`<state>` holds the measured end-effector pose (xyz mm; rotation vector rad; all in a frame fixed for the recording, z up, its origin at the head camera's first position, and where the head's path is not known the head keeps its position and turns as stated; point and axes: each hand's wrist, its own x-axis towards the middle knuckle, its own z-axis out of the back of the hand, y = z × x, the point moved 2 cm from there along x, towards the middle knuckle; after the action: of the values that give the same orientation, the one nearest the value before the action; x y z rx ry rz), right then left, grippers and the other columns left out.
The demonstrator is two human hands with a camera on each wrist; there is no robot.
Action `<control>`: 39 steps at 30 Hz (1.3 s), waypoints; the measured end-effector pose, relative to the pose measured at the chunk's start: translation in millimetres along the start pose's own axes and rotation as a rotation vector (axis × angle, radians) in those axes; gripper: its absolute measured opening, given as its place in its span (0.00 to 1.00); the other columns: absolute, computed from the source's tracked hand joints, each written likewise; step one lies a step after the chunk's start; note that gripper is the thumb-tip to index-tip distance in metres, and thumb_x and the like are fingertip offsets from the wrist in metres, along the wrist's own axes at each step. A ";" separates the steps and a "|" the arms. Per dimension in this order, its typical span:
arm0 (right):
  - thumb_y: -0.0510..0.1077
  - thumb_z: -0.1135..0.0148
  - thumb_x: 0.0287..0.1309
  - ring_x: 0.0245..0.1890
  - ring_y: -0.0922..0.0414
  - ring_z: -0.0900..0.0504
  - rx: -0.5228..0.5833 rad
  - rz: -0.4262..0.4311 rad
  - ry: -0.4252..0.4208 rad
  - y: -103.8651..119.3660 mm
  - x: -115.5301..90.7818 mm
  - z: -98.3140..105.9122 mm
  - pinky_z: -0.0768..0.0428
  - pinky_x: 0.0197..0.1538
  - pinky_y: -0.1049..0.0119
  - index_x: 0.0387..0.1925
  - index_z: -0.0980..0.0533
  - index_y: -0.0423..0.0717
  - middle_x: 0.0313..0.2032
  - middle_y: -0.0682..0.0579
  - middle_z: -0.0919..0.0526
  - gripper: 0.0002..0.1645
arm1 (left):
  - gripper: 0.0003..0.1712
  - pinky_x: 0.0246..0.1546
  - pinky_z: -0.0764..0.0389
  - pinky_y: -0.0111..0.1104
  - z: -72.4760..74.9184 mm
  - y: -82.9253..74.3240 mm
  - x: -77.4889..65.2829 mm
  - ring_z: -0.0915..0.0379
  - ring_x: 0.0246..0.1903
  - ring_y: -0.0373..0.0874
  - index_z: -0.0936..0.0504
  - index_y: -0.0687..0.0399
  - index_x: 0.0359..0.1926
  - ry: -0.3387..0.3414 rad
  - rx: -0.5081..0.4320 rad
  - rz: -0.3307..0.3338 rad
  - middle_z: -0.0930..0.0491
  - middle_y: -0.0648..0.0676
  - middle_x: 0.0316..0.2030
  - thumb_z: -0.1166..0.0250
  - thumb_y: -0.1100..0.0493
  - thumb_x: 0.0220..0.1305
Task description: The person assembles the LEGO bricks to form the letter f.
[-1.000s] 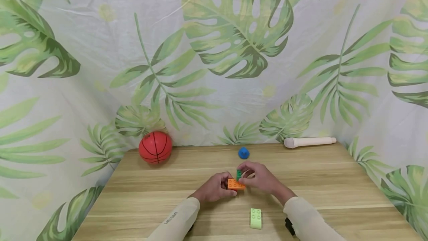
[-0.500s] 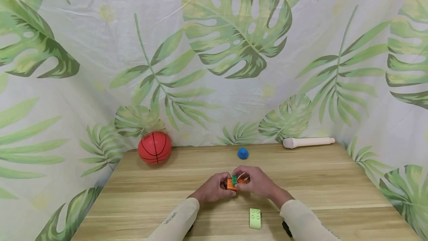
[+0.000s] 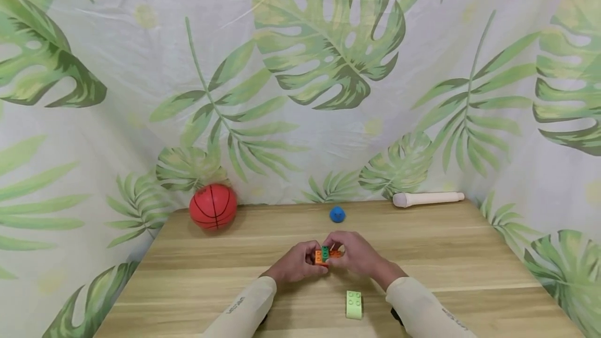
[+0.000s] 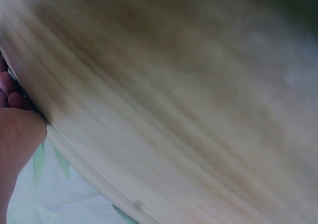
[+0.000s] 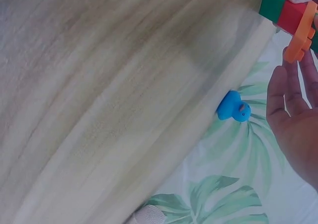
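My left hand [image 3: 297, 262] grips a small stack of toy building bricks above the table. In the right wrist view the stack shows a green brick [image 5: 272, 4], a red brick [image 5: 291, 17] and a flat orange brick [image 5: 301, 35]. On the orange brick's studs sits a narrow green brick [image 3: 325, 253], which my right hand [image 3: 356, 254] pinches between thumb and fingers. The left wrist view catches only part of my left hand [image 4: 20, 129], and no bricks there. Nearer me, a light green brick [image 3: 354, 305] lies on the table.
A red toy basketball [image 3: 213, 207] stands at the table's back left. Behind my hands is a blue rubber duck [image 3: 337, 215]. A white toy microphone [image 3: 428, 199] lies along the back right edge. Leaf-patterned cloth hangs behind the wooden table [image 3: 422, 254].
My right hand has lowered the narrow green brick onto the orange brick, and it now stands on the studs with studs upward. My left hand has kept its grip on the stack.
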<state>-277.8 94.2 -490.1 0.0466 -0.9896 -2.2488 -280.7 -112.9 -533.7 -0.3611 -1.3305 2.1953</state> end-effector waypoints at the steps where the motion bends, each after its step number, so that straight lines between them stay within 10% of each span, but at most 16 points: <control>1: 0.36 0.22 0.59 0.44 0.53 0.13 -0.006 0.000 0.004 0.3 0.2 -0.2 0.15 0.50 0.60 0.44 0.15 0.50 0.42 0.55 0.10 0.13 | 0.14 0.37 0.24 0.23 0.0 0.4 -0.3 0.26 0.35 0.33 0.21 0.62 0.46 0.003 0.000 -0.001 0.15 0.59 0.40 0.24 0.63 0.67; 23: 0.37 0.27 0.66 0.54 0.47 0.14 -0.058 -0.063 -0.006 18.3 -12.2 3.1 0.15 0.58 0.49 0.60 0.21 0.41 0.53 0.45 0.12 0.23 | 0.13 0.36 0.24 0.23 -4.2 0.2 2.4 0.26 0.34 0.32 0.21 0.60 0.43 -0.014 0.014 0.013 0.17 0.51 0.37 0.24 0.62 0.67; 30: 0.45 0.27 0.68 0.44 0.52 0.16 -0.163 -0.306 -0.063 25.9 -50.6 11.4 0.16 0.43 0.55 0.56 0.23 0.43 0.46 0.47 0.16 0.20 | 0.15 0.35 0.26 0.22 -5.2 -4.0 4.3 0.29 0.33 0.32 0.21 0.60 0.43 0.004 0.033 0.005 0.18 0.51 0.36 0.23 0.62 0.66; 35: 0.58 0.26 0.66 0.30 0.53 0.22 -0.189 -0.532 0.133 31.8 -74.2 5.8 0.21 0.35 0.54 0.53 0.27 0.39 0.34 0.46 0.16 0.31 | 0.15 0.35 0.27 0.23 -0.7 -5.1 1.9 0.30 0.34 0.33 0.22 0.60 0.43 -0.010 0.045 0.036 0.18 0.51 0.37 0.22 0.62 0.66; 39: 0.64 0.23 0.60 0.33 0.50 0.16 -0.246 -0.545 0.217 38.6 -83.1 -5.9 0.16 0.40 0.48 0.60 0.29 0.35 0.37 0.43 0.15 0.45 | 0.15 0.35 0.27 0.24 -0.3 -3.9 1.8 0.30 0.34 0.35 0.22 0.60 0.44 -0.019 0.037 0.052 0.17 0.53 0.38 0.22 0.62 0.66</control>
<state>-190.0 120.8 -487.2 0.4936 -0.6257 -2.7679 -280.8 -110.2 -530.4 -0.3645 -1.3020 2.2684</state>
